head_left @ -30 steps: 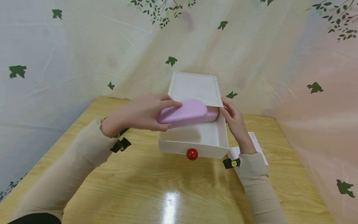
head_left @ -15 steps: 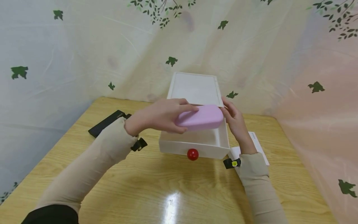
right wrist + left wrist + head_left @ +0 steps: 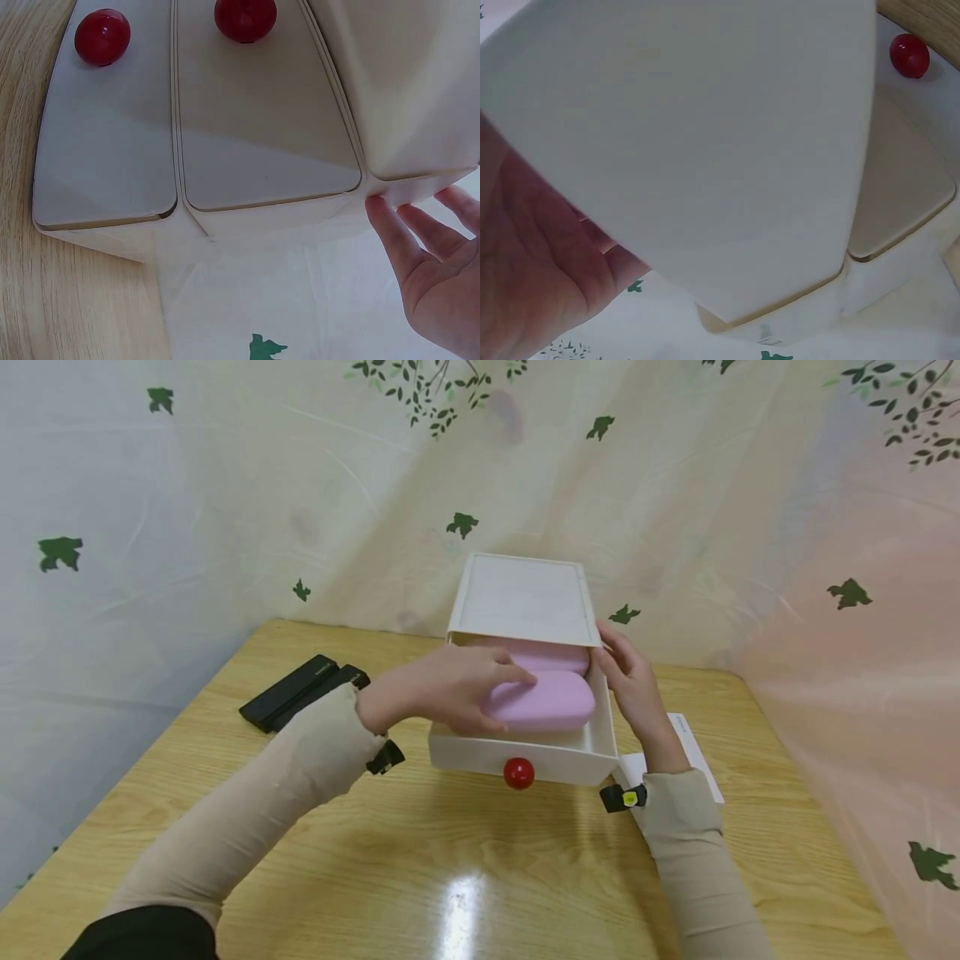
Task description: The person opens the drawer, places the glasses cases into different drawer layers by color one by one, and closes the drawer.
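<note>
My left hand (image 3: 457,689) holds a pink glasses case (image 3: 551,702) from above, its thumb and fingers around the left end. The case is inside the pulled-out drawer (image 3: 487,753) of a white cabinet (image 3: 525,597). Behind it, partly under the cabinet top, lies a second pink glasses case (image 3: 551,655). In the left wrist view the drawer wall (image 3: 705,150) blocks the case, and part of my left hand (image 3: 547,247) shows beside it. My right hand (image 3: 636,693) rests its fingertips against the cabinet's right side, as the right wrist view also shows.
A red knob (image 3: 519,773) sticks out from the drawer front. Below are two closed drawers with red knobs, one being the middle drawer (image 3: 262,127). Black flat boxes (image 3: 292,693) lie on the table (image 3: 360,877) at left. A white item (image 3: 693,756) lies beside my right wrist.
My left hand has moved right, then down and toward the drawer front, lowering the glasses case into the drawer. The second case now shows behind it. My right hand has stayed in place.
</note>
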Available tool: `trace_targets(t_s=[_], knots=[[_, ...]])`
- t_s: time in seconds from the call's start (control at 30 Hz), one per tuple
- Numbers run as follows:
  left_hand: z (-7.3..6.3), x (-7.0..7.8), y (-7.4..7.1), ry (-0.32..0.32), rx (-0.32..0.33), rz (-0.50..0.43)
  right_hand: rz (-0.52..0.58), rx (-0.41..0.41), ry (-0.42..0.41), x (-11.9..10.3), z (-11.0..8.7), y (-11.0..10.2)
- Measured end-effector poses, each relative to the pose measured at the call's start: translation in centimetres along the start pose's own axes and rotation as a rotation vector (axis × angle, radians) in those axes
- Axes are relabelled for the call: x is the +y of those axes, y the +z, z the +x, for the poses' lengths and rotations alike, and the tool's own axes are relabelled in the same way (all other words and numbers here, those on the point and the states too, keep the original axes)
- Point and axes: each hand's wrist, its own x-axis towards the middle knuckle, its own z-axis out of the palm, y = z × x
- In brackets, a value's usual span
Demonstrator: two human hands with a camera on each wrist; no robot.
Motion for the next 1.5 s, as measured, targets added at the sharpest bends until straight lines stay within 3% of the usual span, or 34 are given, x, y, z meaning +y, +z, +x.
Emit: trace_targets(t_s=[1.0, 1.33, 1.5], knots=[[0.5, -0.4, 1.7, -0.051, -0.018, -0.013, 0.033, -0.006, -0.002, -0.1, -0.1, 0.3], [0.3, -0.4, 1.7, -0.063, -0.044, -0.009, 0.026, -0.007, -0.005, -0.1, -0.2, 0.2], [-0.1, -0.6, 1.5, -0.071, -0.034, -0.053, 0.030, -0.007, -0.003, 0.0, -0.2, 0.2]])
